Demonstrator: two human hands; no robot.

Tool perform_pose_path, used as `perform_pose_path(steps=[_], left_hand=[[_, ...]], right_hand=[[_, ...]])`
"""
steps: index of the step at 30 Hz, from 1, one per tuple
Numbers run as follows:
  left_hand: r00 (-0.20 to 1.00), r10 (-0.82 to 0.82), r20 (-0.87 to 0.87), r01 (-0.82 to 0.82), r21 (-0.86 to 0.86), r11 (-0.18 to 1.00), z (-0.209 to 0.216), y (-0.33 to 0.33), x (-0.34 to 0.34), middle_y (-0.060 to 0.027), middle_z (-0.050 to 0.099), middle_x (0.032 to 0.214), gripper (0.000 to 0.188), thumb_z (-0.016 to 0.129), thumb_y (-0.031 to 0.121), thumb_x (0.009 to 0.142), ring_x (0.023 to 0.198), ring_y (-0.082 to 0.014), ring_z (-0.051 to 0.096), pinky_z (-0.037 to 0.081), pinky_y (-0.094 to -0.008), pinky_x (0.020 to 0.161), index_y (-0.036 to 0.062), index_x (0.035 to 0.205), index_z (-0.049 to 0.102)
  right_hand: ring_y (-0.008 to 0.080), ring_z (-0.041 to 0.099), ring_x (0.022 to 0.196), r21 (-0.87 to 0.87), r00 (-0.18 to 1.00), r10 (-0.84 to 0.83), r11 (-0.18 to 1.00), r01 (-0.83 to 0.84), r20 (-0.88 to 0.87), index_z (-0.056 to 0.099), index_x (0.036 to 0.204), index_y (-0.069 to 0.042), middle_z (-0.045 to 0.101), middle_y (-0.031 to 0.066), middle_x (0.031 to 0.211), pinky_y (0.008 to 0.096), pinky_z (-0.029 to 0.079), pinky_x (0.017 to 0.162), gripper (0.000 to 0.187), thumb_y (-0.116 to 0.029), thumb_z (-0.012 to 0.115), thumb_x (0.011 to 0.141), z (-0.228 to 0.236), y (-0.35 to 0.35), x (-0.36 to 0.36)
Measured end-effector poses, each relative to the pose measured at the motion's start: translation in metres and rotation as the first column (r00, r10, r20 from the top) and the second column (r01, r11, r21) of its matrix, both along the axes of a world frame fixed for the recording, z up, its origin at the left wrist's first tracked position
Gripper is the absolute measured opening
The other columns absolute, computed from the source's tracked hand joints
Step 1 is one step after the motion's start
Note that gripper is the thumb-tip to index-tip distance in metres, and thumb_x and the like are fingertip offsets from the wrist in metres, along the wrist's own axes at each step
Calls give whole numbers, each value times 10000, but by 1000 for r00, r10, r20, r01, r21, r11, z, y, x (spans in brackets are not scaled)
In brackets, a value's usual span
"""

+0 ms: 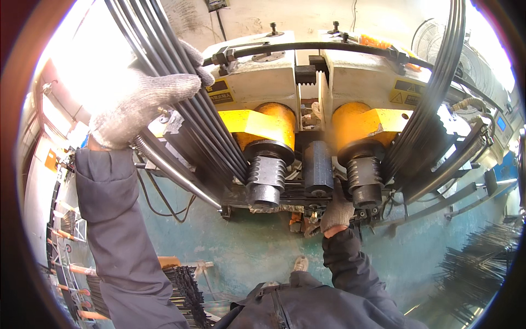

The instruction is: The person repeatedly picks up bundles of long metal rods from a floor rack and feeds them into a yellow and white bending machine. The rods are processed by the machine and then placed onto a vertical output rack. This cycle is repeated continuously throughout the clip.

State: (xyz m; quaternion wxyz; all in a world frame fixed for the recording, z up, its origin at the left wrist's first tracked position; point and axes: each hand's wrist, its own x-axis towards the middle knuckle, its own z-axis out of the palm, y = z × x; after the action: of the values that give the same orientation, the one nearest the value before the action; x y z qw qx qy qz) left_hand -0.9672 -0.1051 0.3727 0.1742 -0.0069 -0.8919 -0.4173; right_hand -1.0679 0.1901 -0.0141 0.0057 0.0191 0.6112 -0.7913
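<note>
- Standing before the pale machine [356,79], the person has green floor [230,241] toward 7 o'clock; a rod pile [479,263] borders it at 4 o'clock.
- Between the black cylinder [319,167] and the right ridged roller [364,175], the room is narrow.
- The left hand [150,98], in a knitted glove, is raised at 10 o'clock, closed around the left rod bundle [211,129], with thumb across its front.
- The right hand [336,213], also gloved, reaches low at 4 o'clock toward this narrow room; its fingertips are hidden, so I cannot tell its grip.
- The right rod bundle [430,93] slants at 2 o'clock.
- Yellow-and-black warning labels [222,92] are fixed on the machine, at 11 and 2 o'clock.
</note>
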Motion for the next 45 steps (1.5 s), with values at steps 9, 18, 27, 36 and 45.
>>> perform_pose_path(steps=[9,18,27,36,45], left_hand=[[975,-222,23,194,-583,789,8,-24,3,-113,858,1246,317,735,148,1043,999,-257,856,697,-334,898,115,1342,836],[808,-177,-562,-349,-698,625,-44,63,168,-66,771,931,117,764,97,952,838,-195,779,671,-356,835,54,1057,788],[638,660,-396,-308,654,691,-140,181,498,-116,803,1108,260,782,-67,1032,1009,-230,797,657,-377,912,-4,1278,724],[-74,949,-306,-562,799,214,-210,385,750,-130,791,1033,237,720,-31,1076,997,-256,792,630,-393,892,17,1305,680],[-731,663,-161,-274,959,-69,-213,603,888,-174,785,981,157,698,-32,1052,903,-292,788,666,-423,817,-13,1205,668]], right_hand=[[297,755,1200,650,893,82,716,256,-442,770,1409,-68,797,151,1286,416,588,1094,456,85,548,1042,-48,13,-16],[136,731,1062,-307,995,54,951,-26,82,747,1295,22,790,92,1207,307,630,917,295,-178,784,1082,-4,66,107],[179,682,878,-132,993,117,985,-114,16,695,1186,-35,706,47,982,358,572,816,262,-270,769,1096,-4,79,269],[287,747,887,-76,657,716,660,-747,-238,731,1116,40,783,167,1004,442,629,809,131,-86,753,1087,33,36,406],[195,693,858,163,96,916,171,-972,-389,711,1192,-3,730,81,982,364,579,806,228,-210,750,1105,83,-14,620]])
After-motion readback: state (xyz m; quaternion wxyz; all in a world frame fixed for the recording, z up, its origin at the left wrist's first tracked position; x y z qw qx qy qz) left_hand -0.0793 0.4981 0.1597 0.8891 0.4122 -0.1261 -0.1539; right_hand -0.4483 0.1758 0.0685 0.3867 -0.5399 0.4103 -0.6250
